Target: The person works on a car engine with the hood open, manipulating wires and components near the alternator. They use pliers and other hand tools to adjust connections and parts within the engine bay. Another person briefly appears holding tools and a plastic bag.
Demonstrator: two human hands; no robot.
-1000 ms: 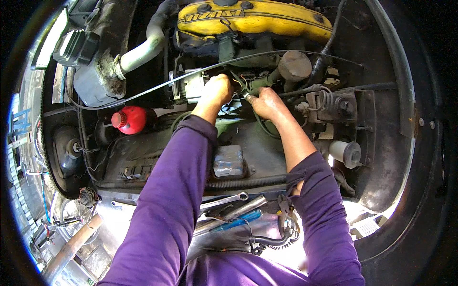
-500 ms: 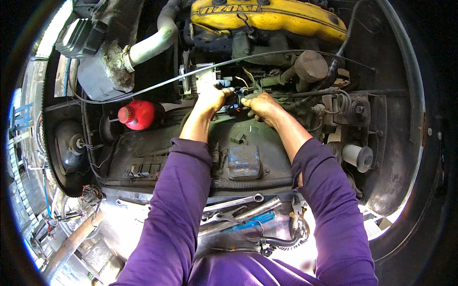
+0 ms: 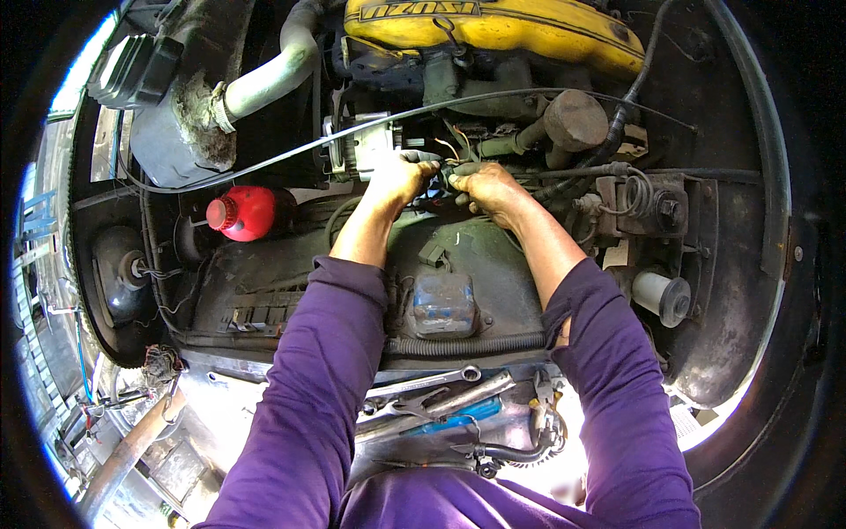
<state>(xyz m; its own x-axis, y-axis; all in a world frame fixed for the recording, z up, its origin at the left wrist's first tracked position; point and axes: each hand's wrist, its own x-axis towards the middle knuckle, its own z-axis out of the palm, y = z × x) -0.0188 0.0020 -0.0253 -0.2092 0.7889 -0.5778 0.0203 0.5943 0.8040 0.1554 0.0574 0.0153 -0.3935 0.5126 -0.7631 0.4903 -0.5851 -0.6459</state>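
- Two purple sleeves [image 3: 317, 353] are stretched forward over a wrench [image 3: 423, 383] and other tools laid nearest the body.
- Beyond these, a ribbed hose [image 3: 467, 344] and a small box [image 3: 443, 304] with worn blue paint are passed over by the forearms, neither being touched.
- Farther in, a small dark piece [image 3: 444, 181] is held between the hands, above the dark panel and just beside a silver engine part [image 3: 370, 145]; its exact shape cannot be told, being mostly covered by fingers.
- By the left hand [image 3: 394, 181] the piece is pinched from its left side, thumb and fingers closed in on it.
- By the right hand [image 3: 492, 187] it is gripped from the other side, the thumb pressed close and the remaining fingers curled.
- Little weight is to be expected in the piece; it is judged stiff, and perhaps slippery (grime is seen all around).
- Just past the fingertips, thin wires [image 3: 448, 147] are seen standing up; these are judged light, springy and easily broken, so hold is better taken on the solid piece than on the bare strands.
- Farthest off, a long grey cable [image 3: 414, 112] is strung across, and behind it a yellow engine cover [image 3: 511, 31] is seen, both out of the hands' grasp.
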